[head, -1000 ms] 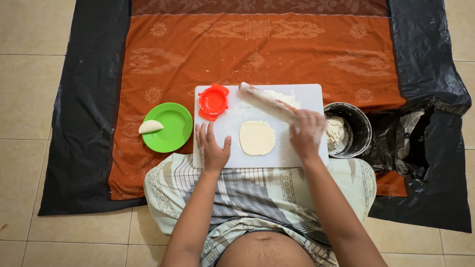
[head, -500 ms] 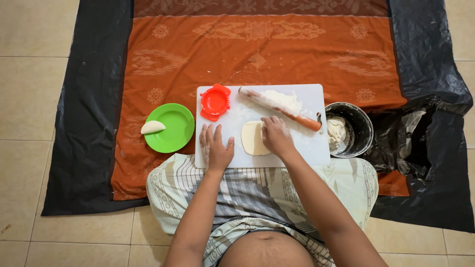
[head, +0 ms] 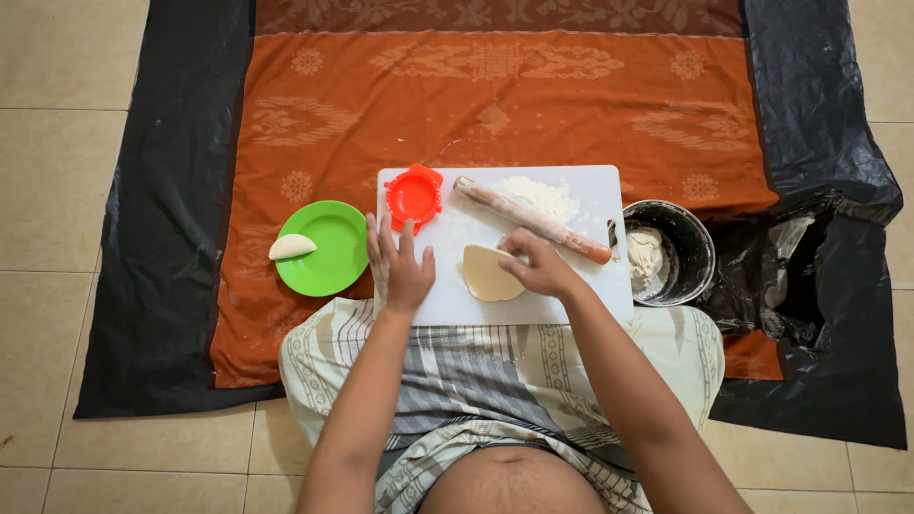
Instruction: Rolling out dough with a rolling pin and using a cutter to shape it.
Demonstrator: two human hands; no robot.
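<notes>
A white cutting board (head: pixel 581 297) lies on my lap side of an orange cloth. On it sits a flat round of pale dough (head: pixel 486 274). My right hand (head: pixel 538 265) pinches the dough's right edge and lifts it a little off the board. My left hand (head: pixel 398 266) rests flat on the board's left part, fingers spread, holding nothing. A red round dumpling press (head: pixel 413 196) sits at the board's far left corner. A wooden rolling pin (head: pixel 533 220) lies slanted across the far side, beside a patch of flour (head: pixel 543 196).
A green plate (head: pixel 328 255) with one folded dumpling (head: pixel 290 247) stands left of the board. A dark metal bowl (head: pixel 700 257) with dough in it stands to the right. Black plastic sheeting (head: pixel 819 286) borders the orange cloth (head: pixel 495 95) on a tiled floor.
My right hand let go of the rolling pin, which now lies on the board, and moved left onto the dough, lifting its edge. The left hand has stayed on the board.
</notes>
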